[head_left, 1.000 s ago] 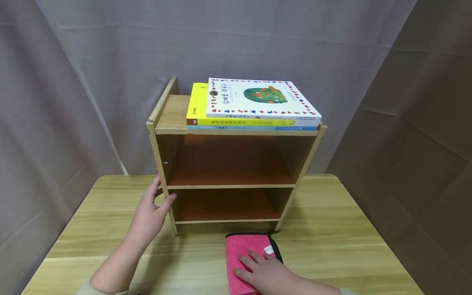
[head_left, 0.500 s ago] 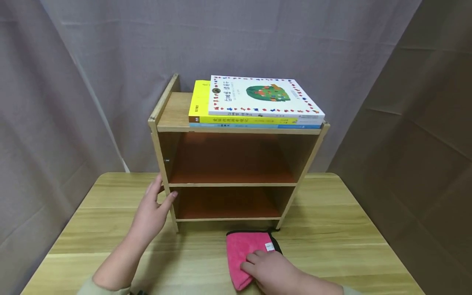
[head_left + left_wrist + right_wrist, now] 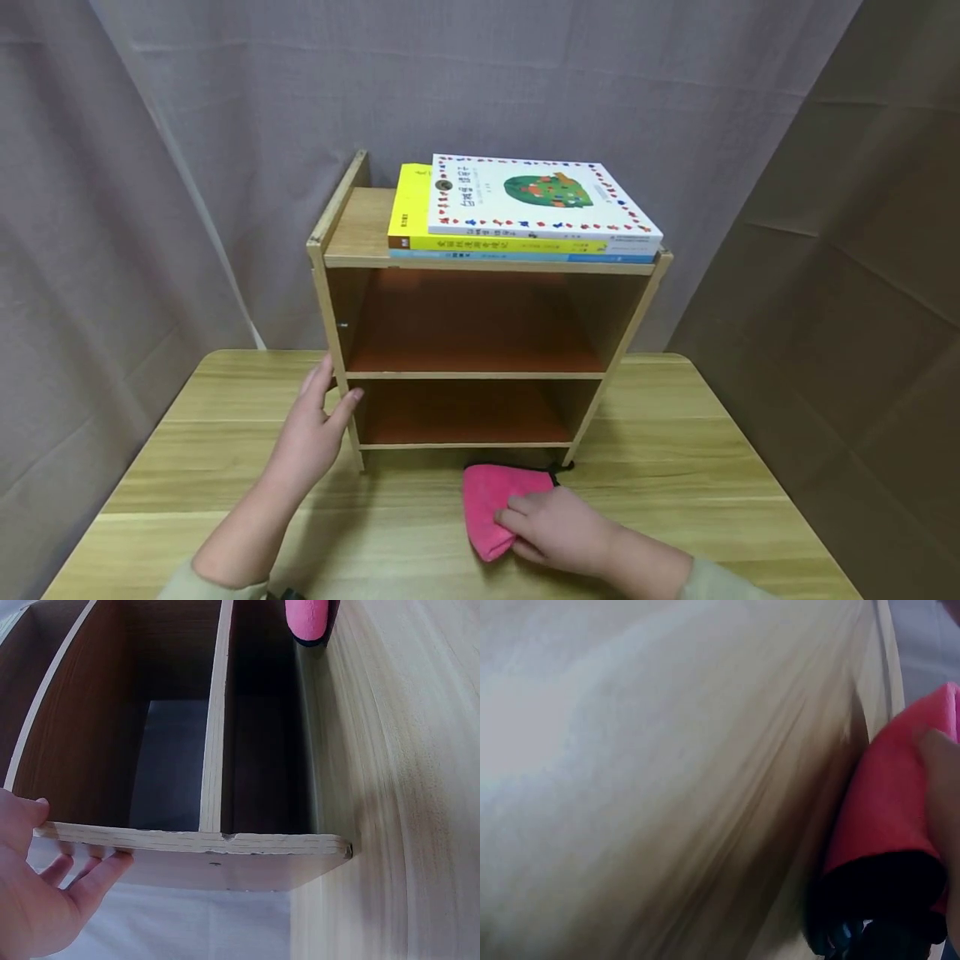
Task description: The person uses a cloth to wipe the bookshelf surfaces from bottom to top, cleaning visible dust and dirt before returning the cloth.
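At the left side of the wooden shelf [image 3: 474, 376], grips the upright panel [image 3: 327, 333] with the left hand [image 3: 311, 429], thumb over the front edge and fingers laid along the outer face. Just in front of the same shelf, right of its middle, holds the pink cloth [image 3: 487, 504] with the right hand [image 3: 562, 527], fingers curled into its folds. Shows a black edging on that cloth, near the shelf's right foot; impossible to tell whether lifted clear of the table [image 3: 697, 517] under the shelf. On the shelf's top board, toward its right side, bears a flat stack: white book [image 3: 543, 196] with a green picture uppermost, yellow book [image 3: 408, 204] beneath, blue book [image 3: 480, 255] at the bottom. Behind the shelf, backed by a grey curtain [image 3: 480, 75].
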Tool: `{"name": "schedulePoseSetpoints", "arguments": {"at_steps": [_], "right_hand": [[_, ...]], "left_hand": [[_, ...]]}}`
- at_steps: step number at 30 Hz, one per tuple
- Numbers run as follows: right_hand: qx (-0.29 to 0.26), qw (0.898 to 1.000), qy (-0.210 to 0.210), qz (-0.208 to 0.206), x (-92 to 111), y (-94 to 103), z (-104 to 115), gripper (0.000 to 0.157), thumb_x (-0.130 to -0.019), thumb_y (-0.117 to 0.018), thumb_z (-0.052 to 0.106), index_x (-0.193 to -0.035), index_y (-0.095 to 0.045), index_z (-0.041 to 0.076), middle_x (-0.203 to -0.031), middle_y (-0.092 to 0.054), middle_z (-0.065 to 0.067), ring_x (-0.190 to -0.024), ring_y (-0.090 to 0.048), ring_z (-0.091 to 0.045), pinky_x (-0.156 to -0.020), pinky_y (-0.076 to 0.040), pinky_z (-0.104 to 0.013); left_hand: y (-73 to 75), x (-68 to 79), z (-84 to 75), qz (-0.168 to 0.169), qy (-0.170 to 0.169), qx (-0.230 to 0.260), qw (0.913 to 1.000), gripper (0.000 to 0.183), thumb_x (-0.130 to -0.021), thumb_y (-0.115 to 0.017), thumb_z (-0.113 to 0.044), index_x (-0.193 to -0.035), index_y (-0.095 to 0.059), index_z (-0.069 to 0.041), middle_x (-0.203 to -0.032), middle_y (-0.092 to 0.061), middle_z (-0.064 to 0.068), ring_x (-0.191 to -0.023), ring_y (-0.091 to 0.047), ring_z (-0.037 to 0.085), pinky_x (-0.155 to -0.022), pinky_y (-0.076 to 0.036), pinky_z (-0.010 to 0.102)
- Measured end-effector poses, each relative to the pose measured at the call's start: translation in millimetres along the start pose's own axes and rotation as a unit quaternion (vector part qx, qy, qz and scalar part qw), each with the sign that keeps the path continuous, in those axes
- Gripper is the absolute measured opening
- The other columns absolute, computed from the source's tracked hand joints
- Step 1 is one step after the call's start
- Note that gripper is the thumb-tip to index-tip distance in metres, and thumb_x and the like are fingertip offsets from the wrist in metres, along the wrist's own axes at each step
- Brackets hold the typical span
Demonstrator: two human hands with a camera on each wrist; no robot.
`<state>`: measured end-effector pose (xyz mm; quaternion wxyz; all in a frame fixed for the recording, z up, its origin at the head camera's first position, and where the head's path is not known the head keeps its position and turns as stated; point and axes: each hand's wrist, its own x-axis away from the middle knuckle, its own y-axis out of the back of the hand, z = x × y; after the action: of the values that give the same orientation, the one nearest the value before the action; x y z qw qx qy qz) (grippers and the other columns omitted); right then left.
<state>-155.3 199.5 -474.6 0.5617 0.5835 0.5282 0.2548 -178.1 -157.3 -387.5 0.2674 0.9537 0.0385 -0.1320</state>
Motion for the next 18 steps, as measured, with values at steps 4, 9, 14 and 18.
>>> {"name": "schedulePoseSetpoints", "arguments": {"at_steps": [4,9,14,18], "right_hand": [[-0.010,1.000,-0.005,0.019,1,0.3,-3,0.036,-0.081,-0.077,0.044,-0.106,-0.063,0.022,-0.082,-0.054,0.013,-0.064,-0.052,0.000,-0.051,-0.042,-0.017],[-0.044,0.995,-0.075,0.057,2,3.6,1,0.046,-0.078,-0.077,0.038,-0.120,-0.064,0.026,-0.099,-0.061,0.009,-0.083,-0.061,-0.006,-0.060,-0.051,-0.023],[-0.050,0.983,-0.140,0.106,3,9.1,8,0.062,-0.073,-0.078,0.034,-0.132,-0.061,0.030,-0.136,-0.056,-0.002,-0.121,-0.055,-0.025,-0.085,-0.055,-0.047],[-0.064,0.971,-0.162,0.163,4,13.6,14,0.069,-0.075,-0.073,0.023,-0.141,-0.055,0.034,-0.151,-0.044,-0.007,-0.134,-0.044,-0.035,-0.092,-0.048,-0.062]], "left_hand": [[-0.7,-0.4,0.3,-0.001,-0.004,-0.001,1.0000,0.067,-0.103,-0.053,-0.033,-0.160,-0.018,-0.027,-0.157,-0.028,0.013,-0.137,-0.035,0.041,-0.104,-0.038,0.064],[-0.5,-0.3,0.2,-0.001,-0.006,0.002,1.0000,0.066,-0.103,-0.052,-0.035,-0.159,-0.019,-0.028,-0.158,-0.027,0.013,-0.137,-0.035,0.041,-0.104,-0.037,0.064],[-0.3,0.5,-0.5,0.000,-0.001,0.000,1.0000,0.067,-0.103,-0.052,-0.037,-0.160,-0.018,-0.027,-0.159,-0.026,0.012,-0.138,-0.034,0.041,-0.106,-0.036,0.064],[0.1,0.7,-0.7,0.002,0.005,-0.004,1.0000,0.068,-0.103,-0.051,-0.037,-0.160,-0.016,-0.026,-0.160,-0.025,0.012,-0.139,-0.033,0.040,-0.106,-0.036,0.063]]}}
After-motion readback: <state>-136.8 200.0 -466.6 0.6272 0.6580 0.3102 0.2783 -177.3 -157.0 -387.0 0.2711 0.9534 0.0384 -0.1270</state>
